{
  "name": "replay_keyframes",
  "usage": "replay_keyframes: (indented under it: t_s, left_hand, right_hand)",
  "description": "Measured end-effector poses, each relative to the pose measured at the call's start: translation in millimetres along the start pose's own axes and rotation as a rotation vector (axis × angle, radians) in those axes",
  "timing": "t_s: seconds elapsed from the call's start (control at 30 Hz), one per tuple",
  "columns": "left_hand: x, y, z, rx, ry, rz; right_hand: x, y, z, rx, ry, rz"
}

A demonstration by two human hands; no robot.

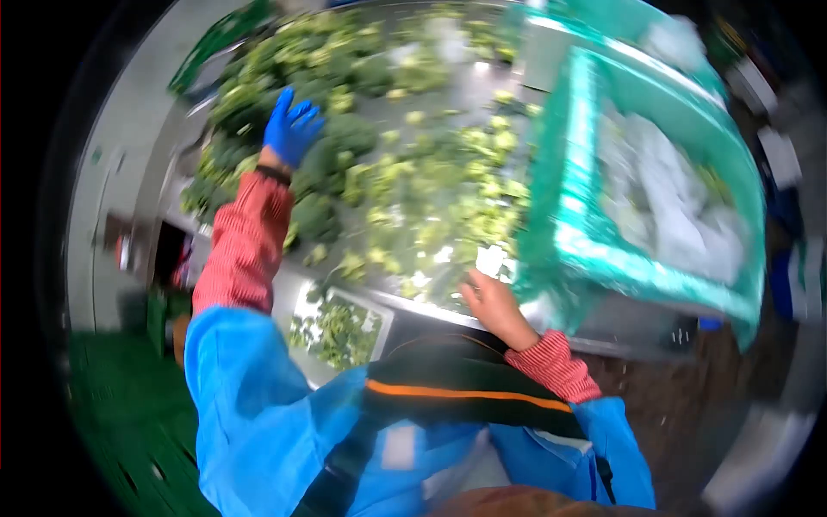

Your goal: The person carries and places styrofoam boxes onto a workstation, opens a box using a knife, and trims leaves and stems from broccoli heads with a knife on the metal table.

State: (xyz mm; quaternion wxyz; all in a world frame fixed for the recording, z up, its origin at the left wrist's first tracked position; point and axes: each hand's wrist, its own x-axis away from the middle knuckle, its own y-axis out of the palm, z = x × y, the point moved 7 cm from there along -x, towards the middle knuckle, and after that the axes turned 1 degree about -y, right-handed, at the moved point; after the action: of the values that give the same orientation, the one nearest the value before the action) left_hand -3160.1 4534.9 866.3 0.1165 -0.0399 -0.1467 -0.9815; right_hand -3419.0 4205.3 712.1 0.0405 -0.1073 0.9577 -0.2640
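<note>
My left hand (293, 129), in a blue glove, reaches out over the broccoli heads (314, 215) on the left of the metal table (388, 112). Its fingers are spread, with nothing seen in them. Bare, my right hand (495, 306) is low over the table's near edge, its fingers curled in. What those fingers hold, if anything, is too blurred to make out. Just beyond them is a bright white patch (495, 260). Small pale-green florets (491, 155) lie scattered across the table's middle and right, beside my right hand.
At the right stands a crate lined with green plastic (560, 250), with white plastic bags (668, 198) inside. Another green-lined container (620, 17) is behind it. Below the table's near edge, a white tray (381, 320) holds green trimmings. Green crates (112, 388) stand at lower left.
</note>
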Motion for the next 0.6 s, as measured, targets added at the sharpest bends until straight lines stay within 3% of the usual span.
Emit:
replay_keyframes:
  t_s: [0.07, 0.1, 0.2, 0.3, 0.37, 0.43, 0.5, 0.53, 0.6]
  left_hand:
    - [13.9, 79.4, -32.6, -0.132, -0.078, -0.410]
    - [38.3, 129.9, -42.1, -0.250, -0.065, -0.536]
    - [111.9, 266.1, -58.4, -0.456, -0.001, -0.927]
    - [170.3, 378.8, -87.4, -0.495, 0.114, -1.273]
    - [206.0, 443.9, -109.6, -0.473, 0.199, -1.398]
    - [235.4, 508.0, -131.4, -0.592, 0.411, -1.486]
    - [244.7, 560.8, -163.9, -0.509, 0.492, -1.462]
    - [251.9, 587.5, -176.2, -0.647, 0.908, -1.449]
    - [249.1, 637.9, -229.2, -0.806, 1.113, -1.369]
  right_hand:
    - [7.6, -9.5, 3.1, 0.002, -0.007, -0.014]
    - [14.7, -15.7, 1.7, 0.004, -0.057, 0.033]
    - [26.8, -21.9, 6.9, 0.044, -0.040, -0.122]
    - [46.8, -39.2, 2.1, -0.017, -0.044, -0.212]
    - [58.8, -59.1, 0.3, -0.045, -0.028, -0.243]
    - [71.6, -78.4, 6.9, -0.039, 0.000, -0.224]
    - [82.9, -88.4, 23.8, -0.027, -0.004, -0.148]
    - [88.2, -87.9, 37.9, -0.017, -0.018, -0.107]
    - [101.2, -86.5, 61.5, -0.005, -0.040, -0.013]
